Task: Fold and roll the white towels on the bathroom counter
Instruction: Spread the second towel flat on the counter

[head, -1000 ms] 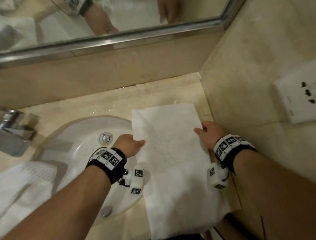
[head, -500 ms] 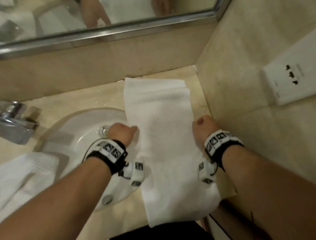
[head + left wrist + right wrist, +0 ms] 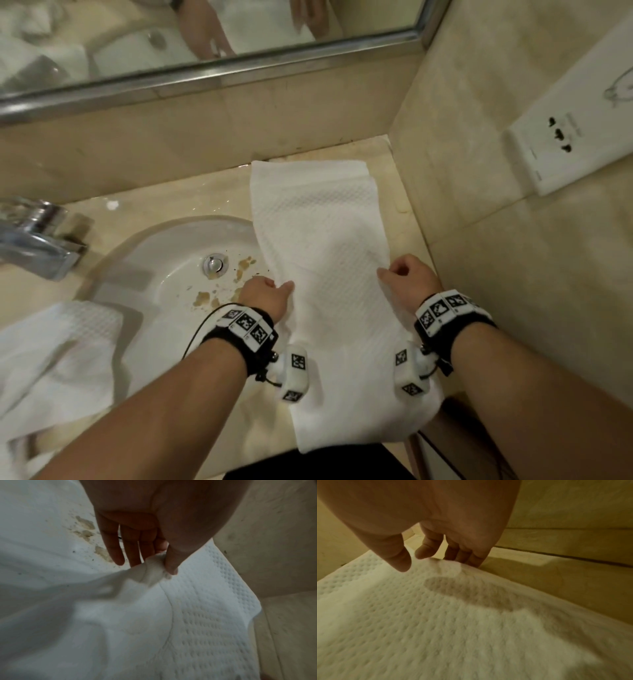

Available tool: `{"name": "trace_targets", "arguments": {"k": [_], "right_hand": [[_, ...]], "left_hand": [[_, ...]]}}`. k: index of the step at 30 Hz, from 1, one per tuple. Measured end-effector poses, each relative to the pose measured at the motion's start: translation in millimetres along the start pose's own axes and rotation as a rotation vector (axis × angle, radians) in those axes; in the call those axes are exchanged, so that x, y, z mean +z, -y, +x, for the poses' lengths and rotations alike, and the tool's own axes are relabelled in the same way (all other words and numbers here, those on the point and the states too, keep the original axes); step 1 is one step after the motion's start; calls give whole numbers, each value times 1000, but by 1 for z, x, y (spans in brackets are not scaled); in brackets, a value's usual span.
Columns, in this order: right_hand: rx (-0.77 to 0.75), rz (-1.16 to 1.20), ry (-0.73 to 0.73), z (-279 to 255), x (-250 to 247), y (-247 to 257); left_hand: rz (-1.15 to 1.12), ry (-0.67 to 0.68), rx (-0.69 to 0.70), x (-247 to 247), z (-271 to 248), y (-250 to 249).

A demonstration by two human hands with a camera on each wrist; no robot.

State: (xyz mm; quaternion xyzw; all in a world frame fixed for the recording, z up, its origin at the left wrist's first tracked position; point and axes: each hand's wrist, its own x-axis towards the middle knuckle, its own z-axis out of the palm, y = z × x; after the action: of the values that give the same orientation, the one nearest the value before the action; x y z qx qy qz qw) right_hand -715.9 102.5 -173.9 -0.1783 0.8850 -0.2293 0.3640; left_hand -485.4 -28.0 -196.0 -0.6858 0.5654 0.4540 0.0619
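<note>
Person, both forearms bare, no sleeves in view. Left hand (image 3: 265,296): black wrist strap just behind it, faced with a row of white tiles printed with black square-pattern markers. Below the strap, a rounded white camera pod carrying two more such markers, joined by a small metal fitting; a thin black cable loops from the strap. Right hand (image 3: 411,279): matching black strap, white marker tiles, white pod with markers and a short black cable beside it.
</note>
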Motion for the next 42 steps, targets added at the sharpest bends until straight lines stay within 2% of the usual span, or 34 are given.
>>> {"name": "trace_targets", "arguments": {"k": [3,5,9,12,17,19,22,25,27,29,30,35,42], "right_hand": [[30,90,2,-2,0,0],[57,104,-7,-2,-1,3],[-13,27,11,-4,3,3],[-56,99,22,-6,7,5],[-109,122,77,-8,13,7],[-93,122,104,-7,13,9],[-75,113,117,-5,10,8],[-49,77,90,-3,4,4],[-22,81,78,-1,-1,2],[-10,64,87,0,-4,2],[-13,54,88,0,-5,2],[2,37,95,3,-8,4],[-12,-94,130,6,-10,5]], "left_hand": [[-35,15,-11,0,5,10],[-144,60,-56,0,12,19],[-552,193,-275,3,11,25],[-827,218,-418,7,7,25],[-875,225,-484,25,13,27],[-912,230,-459,28,14,26],[-806,122,-373,18,-4,6],[-543,-152,-188,11,-12,3],[-370,-124,-109,10,-20,1],[-271,-51,-109,15,-18,0],[-260,-21,-128,16,-18,-1],[-194,-73,-202,22,-21,-8],[-126,55,-169,33,-16,-12]]}}
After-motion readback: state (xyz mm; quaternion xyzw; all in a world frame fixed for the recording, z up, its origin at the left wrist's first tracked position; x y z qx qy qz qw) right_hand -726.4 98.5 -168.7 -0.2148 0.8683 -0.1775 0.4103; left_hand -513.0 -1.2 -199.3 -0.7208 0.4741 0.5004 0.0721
